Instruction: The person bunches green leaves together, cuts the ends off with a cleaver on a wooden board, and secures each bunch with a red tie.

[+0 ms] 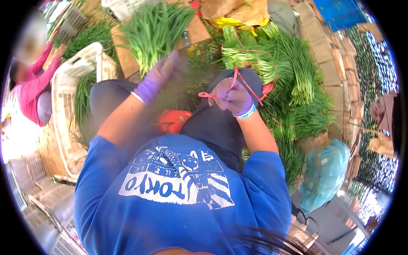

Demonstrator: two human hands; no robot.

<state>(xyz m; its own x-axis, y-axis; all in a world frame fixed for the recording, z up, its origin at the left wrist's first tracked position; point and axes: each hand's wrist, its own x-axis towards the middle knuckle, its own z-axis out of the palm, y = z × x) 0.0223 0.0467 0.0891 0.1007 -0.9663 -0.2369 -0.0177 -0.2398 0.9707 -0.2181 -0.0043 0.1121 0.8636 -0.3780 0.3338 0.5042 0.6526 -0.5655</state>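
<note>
My right hand, in a purple glove, is closed over my right knee. It grips a thin pink-red tie string, whose ends stick out on both sides of the fist. My left hand, gloved in the same purple, is smeared by motion, so its fingers do not read clearly. Just beyond it, a loose sheaf of long green chives lies on a brown board, pale stem ends toward me. To the right are piled several chive bundles, some bound with pink-red string.
At left, a white plastic crate holds more greens, with a person in a pink top beyond it. A teal plastic bag sits at right. Brown sacking and a blue container are at the back.
</note>
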